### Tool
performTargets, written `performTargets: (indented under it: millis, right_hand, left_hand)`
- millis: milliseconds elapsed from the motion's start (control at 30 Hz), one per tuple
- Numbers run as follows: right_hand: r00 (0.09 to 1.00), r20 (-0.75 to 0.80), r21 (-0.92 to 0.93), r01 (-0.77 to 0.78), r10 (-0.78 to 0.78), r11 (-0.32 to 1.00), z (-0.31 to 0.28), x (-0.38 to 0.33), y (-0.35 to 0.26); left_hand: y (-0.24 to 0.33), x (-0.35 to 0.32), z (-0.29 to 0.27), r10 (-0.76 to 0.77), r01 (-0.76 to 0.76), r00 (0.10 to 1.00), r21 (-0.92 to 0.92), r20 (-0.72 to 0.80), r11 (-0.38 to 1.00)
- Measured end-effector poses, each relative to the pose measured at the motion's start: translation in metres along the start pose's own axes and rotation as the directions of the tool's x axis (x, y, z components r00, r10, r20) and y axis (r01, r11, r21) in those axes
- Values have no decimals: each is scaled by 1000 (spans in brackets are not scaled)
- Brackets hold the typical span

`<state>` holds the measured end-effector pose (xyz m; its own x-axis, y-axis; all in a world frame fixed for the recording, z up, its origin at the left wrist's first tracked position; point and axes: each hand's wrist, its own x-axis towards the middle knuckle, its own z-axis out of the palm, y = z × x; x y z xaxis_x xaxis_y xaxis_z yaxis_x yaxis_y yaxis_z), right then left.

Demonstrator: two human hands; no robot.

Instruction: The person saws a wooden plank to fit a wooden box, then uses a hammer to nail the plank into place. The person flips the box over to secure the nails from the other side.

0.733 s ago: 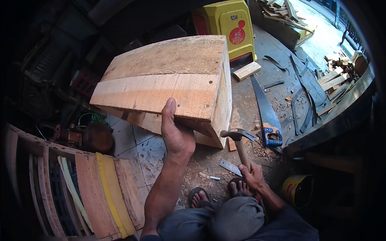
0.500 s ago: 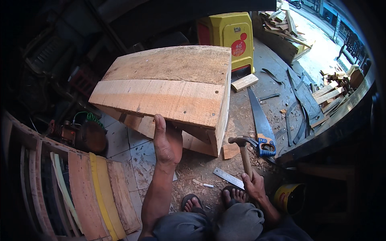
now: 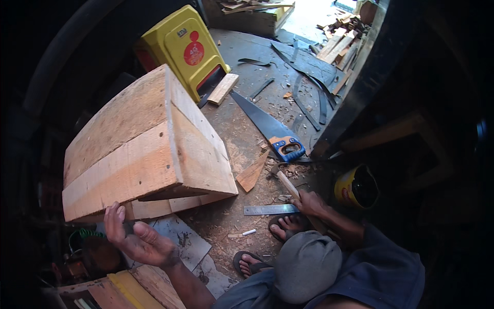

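A large wooden box (image 3: pixel 149 149) built of planks stands tilted on the dusty floor at left centre. My left hand (image 3: pixel 135 237) is at its near lower edge, fingers spread and touching the bottom plank. My right hand (image 3: pixel 310 203) rests low on the floor, closed around the wooden handle of a hammer (image 3: pixel 284 180) whose head points away from me. A steel ruler (image 3: pixel 270 209) lies flat just left of that hand. My sandalled feet (image 3: pixel 285 226) and bent knee show at the bottom.
A handsaw with a blue handle (image 3: pixel 270 129) lies beyond the hammer. A yellow plastic stool (image 3: pixel 182 49) lies on its side at the back. A yellow bucket (image 3: pixel 355 188) sits at right. Wood offcuts (image 3: pixel 252 172), shavings and curved planks (image 3: pixel 128 288) lie around.
The box has swung round and tipped so its end face shows. My left hand slid from the box's front face to its lower near edge. The hammer came down to the floor.
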<state>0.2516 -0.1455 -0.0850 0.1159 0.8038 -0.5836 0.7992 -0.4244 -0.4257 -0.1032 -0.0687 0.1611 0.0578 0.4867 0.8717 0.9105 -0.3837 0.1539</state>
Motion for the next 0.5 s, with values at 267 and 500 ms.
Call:
performTargets:
  millis: [267, 500]
  right_hand:
    - [738, -674, 135, 100, 18, 986, -98, -81, 79]
    - [838, -406, -141, -451, 364, 881, -84, -59, 174]
  left_hand:
    - [-6, -9, 6, 132, -125, 981, -59, 145, 990]
    - [-4, -15, 11, 102, -97, 986, -46, 133, 994]
